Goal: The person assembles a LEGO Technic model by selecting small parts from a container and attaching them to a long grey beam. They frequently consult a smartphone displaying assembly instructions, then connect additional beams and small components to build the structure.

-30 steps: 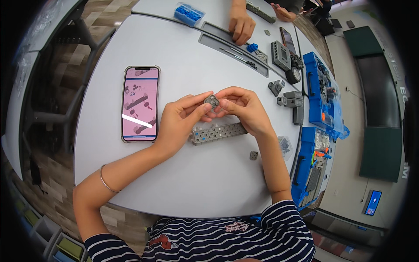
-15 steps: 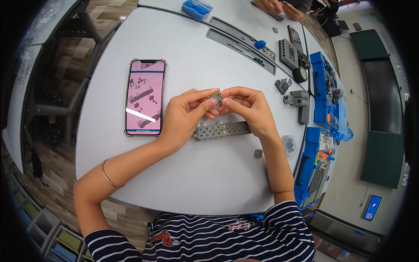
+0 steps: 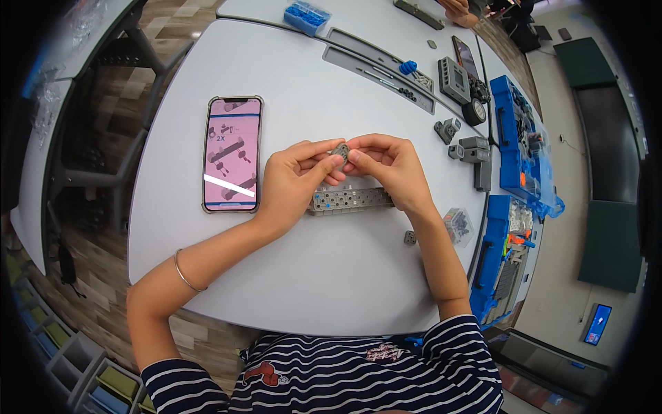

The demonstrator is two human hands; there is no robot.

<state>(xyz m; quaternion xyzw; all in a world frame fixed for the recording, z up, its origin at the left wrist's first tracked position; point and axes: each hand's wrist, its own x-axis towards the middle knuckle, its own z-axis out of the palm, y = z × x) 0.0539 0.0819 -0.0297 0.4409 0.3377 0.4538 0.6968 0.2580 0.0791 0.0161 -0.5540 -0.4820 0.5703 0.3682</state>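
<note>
Between my two hands is a small grey building-kit connector (image 3: 340, 151) with holes in it, held above the table. My left hand (image 3: 298, 172) pinches its left side between thumb and fingers. The fingertips of my right hand (image 3: 386, 165) close on its right side. Just below them lies a long grey perforated beam (image 3: 355, 200) with a few blue pins in its left part; my hands partly cover its ends. A small grey block (image 3: 410, 238) sits by my right forearm. Left of my hands, a phone (image 3: 232, 155) lies face up, showing an assembly diagram.
A clear box of small parts (image 3: 457, 226) stands right of my forearm. Grey motor-like blocks (image 3: 474, 152) and a grey controller (image 3: 454, 81) lie farther right, beside blue cases (image 3: 507, 138). A blue parts box (image 3: 307, 17) is at the back. Another person's hand (image 3: 460, 12) shows at the far edge.
My hands keep their grip on the connector, almost unmoved. The whole view has shifted slightly. At the far edge, the other person's hands have pulled away from a grey beam, now lying on the table.
</note>
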